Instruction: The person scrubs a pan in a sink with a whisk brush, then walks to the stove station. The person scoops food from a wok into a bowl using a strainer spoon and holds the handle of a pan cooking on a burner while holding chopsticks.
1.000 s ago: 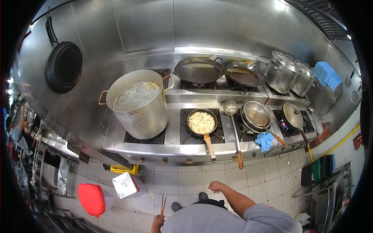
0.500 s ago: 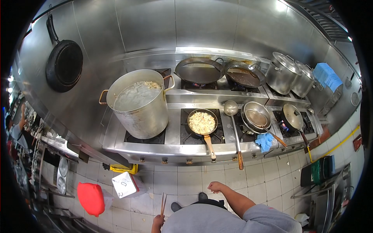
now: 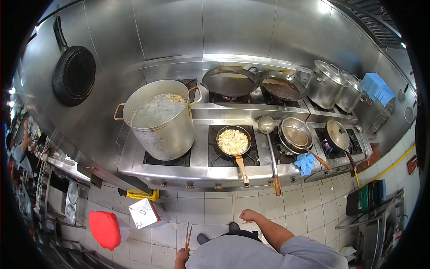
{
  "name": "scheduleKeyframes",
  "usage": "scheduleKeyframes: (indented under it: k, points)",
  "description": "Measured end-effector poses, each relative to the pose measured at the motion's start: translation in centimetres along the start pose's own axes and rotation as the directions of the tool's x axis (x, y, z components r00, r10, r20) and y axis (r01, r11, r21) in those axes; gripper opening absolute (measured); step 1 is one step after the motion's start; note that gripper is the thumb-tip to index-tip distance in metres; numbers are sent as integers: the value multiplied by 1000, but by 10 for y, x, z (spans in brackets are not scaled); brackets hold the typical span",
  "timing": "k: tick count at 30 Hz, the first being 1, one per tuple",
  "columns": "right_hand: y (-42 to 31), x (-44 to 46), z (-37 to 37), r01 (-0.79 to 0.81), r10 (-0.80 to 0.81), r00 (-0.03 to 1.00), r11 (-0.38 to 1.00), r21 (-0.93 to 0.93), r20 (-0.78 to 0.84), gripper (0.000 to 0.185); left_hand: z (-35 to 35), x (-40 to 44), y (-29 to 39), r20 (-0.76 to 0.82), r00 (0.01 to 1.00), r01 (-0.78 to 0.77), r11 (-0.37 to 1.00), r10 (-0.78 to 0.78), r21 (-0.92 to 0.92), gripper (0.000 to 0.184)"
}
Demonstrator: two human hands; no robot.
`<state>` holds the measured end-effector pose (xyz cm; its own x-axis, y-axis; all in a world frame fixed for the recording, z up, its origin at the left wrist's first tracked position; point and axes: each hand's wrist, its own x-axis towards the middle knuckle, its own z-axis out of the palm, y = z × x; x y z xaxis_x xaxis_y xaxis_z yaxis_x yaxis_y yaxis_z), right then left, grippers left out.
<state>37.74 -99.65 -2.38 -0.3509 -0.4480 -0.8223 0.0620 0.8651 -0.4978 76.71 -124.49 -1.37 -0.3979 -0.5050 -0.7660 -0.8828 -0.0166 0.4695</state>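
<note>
My left hand (image 3: 182,255) is low at the bottom of the view, closed around a pair of brown chopsticks (image 3: 188,235) that point up toward the stove. My right hand (image 3: 247,216) hangs in front of my body with its fingers curled in, and nothing shows in it. Beyond it, on a front burner, a frying pan (image 3: 233,141) holds chopped pale-yellow food spread across its base. The pan's wooden handle (image 3: 242,169) juts over the stove's front edge toward me. Neither hand touches the pan.
A large pot (image 3: 163,134) of cloudy liquid stands left on the stove. To the right lie a long ladle (image 3: 271,152), a strainer (image 3: 295,133), a blue cloth (image 3: 305,164) and a lidded pan (image 3: 337,135). Woks (image 3: 230,83) sit behind. A red-topped bin (image 3: 105,229) is on the floor.
</note>
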Motion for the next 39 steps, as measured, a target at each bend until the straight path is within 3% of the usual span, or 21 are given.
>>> scheduleKeyframes:
  k: [6, 14, 35, 38, 39]
  points:
    - [1, 2, -1, 21, -21, 1000, 1000, -2, 0, 29, -2, -2, 3, 4, 1000, 1, 1000, -1, -3, 35]
    - [-3, 2, -6, 57, -57, 998, 998, -21, -15, 27, -4, -5, 7, 17, 999, 29, 990, -27, -138, 31]
    - [5, 4, -3, -9, 11, 999, 998, -55, 52, 32, -3, -10, 10, 37, 999, 25, 999, -24, -38, 34]
    - [5, 1, -7, -18, 19, 998, 1000, -11, 65, 35, 0, -8, 8, 29, 999, 19, 999, -19, -28, 34]
    - [2, -1, -12, -10, 10, 1000, 987, 159, 5, 37, 0, -8, 8, 29, 999, 19, 999, -19, -28, 34]
